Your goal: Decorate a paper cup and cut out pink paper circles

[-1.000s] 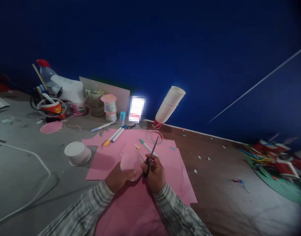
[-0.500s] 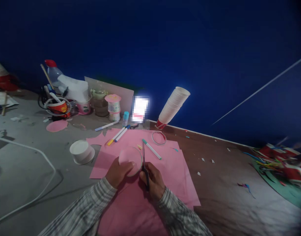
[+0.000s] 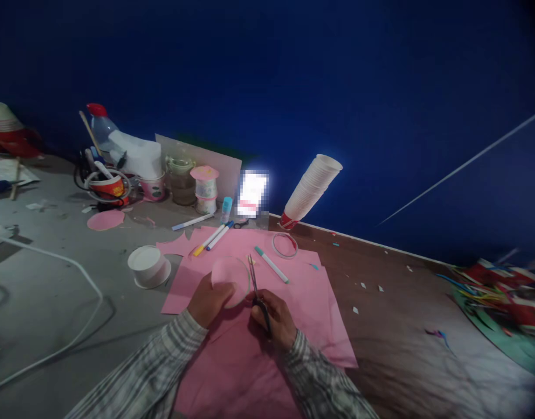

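My left hand (image 3: pixel 209 299) is closed on a round piece of pink paper (image 3: pixel 227 279), its thumb lying on top. A green line runs along the paper's right edge. In my right hand (image 3: pixel 276 317) is a pair of scissors (image 3: pixel 255 285) with dark handles, blades pointing away from me and slightly parted. They stand beside the right edge of the round paper; whether they touch it I cannot tell. Both hands are above large pink paper sheets (image 3: pixel 308 308). A green-capped marker (image 3: pixel 271 265) and a roll of tape (image 3: pixel 284 245) lie on the sheets beyond the scissors.
A white paper bowl (image 3: pixel 148 266) stands left of the sheets. Two markers (image 3: pixel 213 238) lie at the sheets' far edge. Behind are a tall stack of paper cups (image 3: pixel 311 189), a bright blurred screen (image 3: pixel 252 193) and decorated cups (image 3: pixel 205 189). A white cable (image 3: pixel 81 273) curves at left.
The scissors have tilted a little to the left, and their blades are slightly farther apart. My left hand keeps hold of the round paper. The whole view has shifted slightly.
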The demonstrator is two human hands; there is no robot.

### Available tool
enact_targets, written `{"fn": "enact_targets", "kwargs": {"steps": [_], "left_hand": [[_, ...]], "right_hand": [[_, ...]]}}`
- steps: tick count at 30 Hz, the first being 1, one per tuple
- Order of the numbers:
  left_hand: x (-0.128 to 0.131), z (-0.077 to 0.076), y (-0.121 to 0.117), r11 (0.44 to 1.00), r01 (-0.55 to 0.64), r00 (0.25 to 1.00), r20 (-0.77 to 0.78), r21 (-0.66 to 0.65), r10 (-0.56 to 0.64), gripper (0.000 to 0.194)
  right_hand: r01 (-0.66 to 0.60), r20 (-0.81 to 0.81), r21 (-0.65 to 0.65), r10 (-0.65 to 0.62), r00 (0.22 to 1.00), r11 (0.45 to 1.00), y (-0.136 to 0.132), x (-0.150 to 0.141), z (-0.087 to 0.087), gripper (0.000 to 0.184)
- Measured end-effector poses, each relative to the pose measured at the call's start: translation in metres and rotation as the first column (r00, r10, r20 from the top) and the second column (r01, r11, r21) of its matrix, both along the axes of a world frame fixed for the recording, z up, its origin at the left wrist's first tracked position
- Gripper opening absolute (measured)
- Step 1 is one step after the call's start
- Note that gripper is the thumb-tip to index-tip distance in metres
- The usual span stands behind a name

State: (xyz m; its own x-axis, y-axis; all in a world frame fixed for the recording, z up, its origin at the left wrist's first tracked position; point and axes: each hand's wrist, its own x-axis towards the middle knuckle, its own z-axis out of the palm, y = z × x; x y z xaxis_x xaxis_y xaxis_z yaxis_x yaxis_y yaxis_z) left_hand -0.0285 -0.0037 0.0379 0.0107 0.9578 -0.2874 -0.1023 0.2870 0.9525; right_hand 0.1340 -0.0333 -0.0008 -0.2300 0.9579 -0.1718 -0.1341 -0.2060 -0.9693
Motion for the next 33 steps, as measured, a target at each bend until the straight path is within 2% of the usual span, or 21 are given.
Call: {"fn": "enact_targets", "kwargs": {"steps": [3, 7, 10, 19, 28, 33], "left_hand": [[0.000, -0.004, 0.001, 1.000, -0.005, 1.000, 0.004, 0.006, 0.004, 0.017], [0.000, -0.015, 0.002, 1.000, -0.010, 1.000, -0.007, 0.022, 0.010, 0.016], [-0.001, -0.019, 0.003, 0.999, 0.026, 1.000, -0.007, 0.044, -0.026, 0.017], [-0.002, -0.019, 0.004, 0.999, 0.017, 0.999, -0.041, 0.040, -0.015, 0.014], [-0.001, -0.016, 0.002, 0.999, 0.028, 1.000, -0.006, 0.027, -0.027, 0.020], [0.000, -0.015, 0.002, 1.000, 0.012, 1.000, -0.004, 0.019, -0.012, 0.021]], "right_hand": [[-0.006, 0.062, 0.049, 0.003, 0.998, 0.999, 0.001, 0.000, 0.005, 0.038], [-0.012, 0.068, 0.080, 0.006, 0.998, 0.997, 0.002, 0.000, 0.010, 0.037], [-0.020, 0.087, 0.086, 0.013, 0.996, 0.996, 0.002, 0.000, 0.012, 0.038], [-0.028, 0.088, 0.066, 0.022, 0.996, 0.997, 0.002, 0.000, 0.005, 0.040], [-0.026, 0.140, 0.058, 0.018, 0.990, 0.998, 0.003, -0.002, 0.016, 0.040], [-0.027, 0.157, 0.043, 0.020, 0.987, 0.999, 0.003, -0.002, 0.014, 0.037]]}}
